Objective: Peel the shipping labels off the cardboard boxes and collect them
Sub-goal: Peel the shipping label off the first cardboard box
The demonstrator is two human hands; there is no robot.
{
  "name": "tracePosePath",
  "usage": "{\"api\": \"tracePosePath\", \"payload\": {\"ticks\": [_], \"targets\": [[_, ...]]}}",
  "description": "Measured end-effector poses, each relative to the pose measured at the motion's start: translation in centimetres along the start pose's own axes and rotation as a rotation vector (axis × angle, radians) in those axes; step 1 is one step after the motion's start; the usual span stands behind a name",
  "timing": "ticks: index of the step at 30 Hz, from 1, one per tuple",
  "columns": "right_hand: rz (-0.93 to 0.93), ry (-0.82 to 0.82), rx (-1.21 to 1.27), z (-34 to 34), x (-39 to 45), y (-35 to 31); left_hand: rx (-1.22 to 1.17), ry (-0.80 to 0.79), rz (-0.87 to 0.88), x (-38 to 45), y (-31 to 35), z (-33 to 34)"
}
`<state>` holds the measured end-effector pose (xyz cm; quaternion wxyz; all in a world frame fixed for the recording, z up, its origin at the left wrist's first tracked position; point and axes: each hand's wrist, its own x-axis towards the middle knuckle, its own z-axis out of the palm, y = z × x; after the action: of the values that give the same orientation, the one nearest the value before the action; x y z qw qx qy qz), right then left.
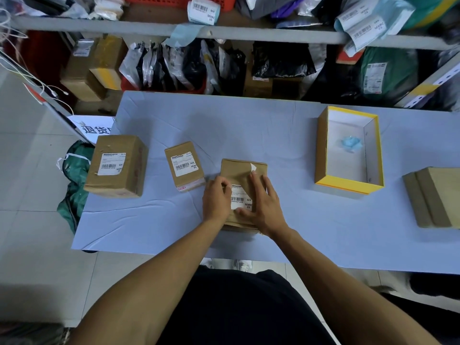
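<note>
While both hands work at it: the middle box [242, 185] lies flat on the counter [286, 220], near its front edge.
Label on middle box: a white shipping label [240, 200] with a barcode sits on the box top, partly covered by both hands; a small white scrap [253, 167] curls up near the box's far right corner.
Left hand: the left hand [217, 199] rests on the left part of the box, fingers curled at the label's upper left corner; whether its grip pinches the label edge I cannot tell.
Right hand: the right hand [263, 202] lies flat on the box, fingers spread and straight, thumb across the label's lower edge, pressing down.
Small box: a smaller cardboard box [183, 165] stands just left of the middle box, its own label [183, 162] intact on top.
Large box: a bigger cardboard box [117, 166] stands further left at the counter's edge, its label [112, 163] also in place.
Collecting tray: a yellow-rimmed open box [348, 186] stands to the right, well apart from the hands, with a crumpled pale blue wad [351, 143] inside.
Far right: a flat stack of brown cardboard [433, 197] lies at the counter's right end.
Behind: shelves [149, 27] hold parcels, bags and loose label rolls.
</note>
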<state>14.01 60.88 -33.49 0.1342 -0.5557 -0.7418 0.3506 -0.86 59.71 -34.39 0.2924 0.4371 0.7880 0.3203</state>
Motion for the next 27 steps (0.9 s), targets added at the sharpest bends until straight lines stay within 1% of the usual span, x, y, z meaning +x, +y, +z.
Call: {"api": "tracePosePath", "payload": {"ticks": [8,12,14,22,24,27], "targets": [[-0.003,-0.002,-0.022,0.0,0.1,0.1,-0.020,-0.017,0.047,-0.2,0.3,-0.3],[-0.011,-0.001,-0.025,0.0,0.1,0.0,-0.083,0.030,0.066,-0.3,-0.1,-0.6],[-0.002,-0.001,-0.023,0.0,0.1,-0.1,-0.078,0.045,0.087,-0.5,-0.1,-0.8],[0.019,0.002,-0.011,0.0,0.1,-0.2,0.209,0.078,0.159,-0.8,0.8,-0.8],[0.023,0.002,-0.004,0.0,0.1,-0.2,0.237,0.087,0.145,-0.8,1.0,-0.7],[0.029,-0.002,0.007,-0.1,0.1,-0.3,0.236,0.084,0.080,-0.6,1.0,-0.5]]}}
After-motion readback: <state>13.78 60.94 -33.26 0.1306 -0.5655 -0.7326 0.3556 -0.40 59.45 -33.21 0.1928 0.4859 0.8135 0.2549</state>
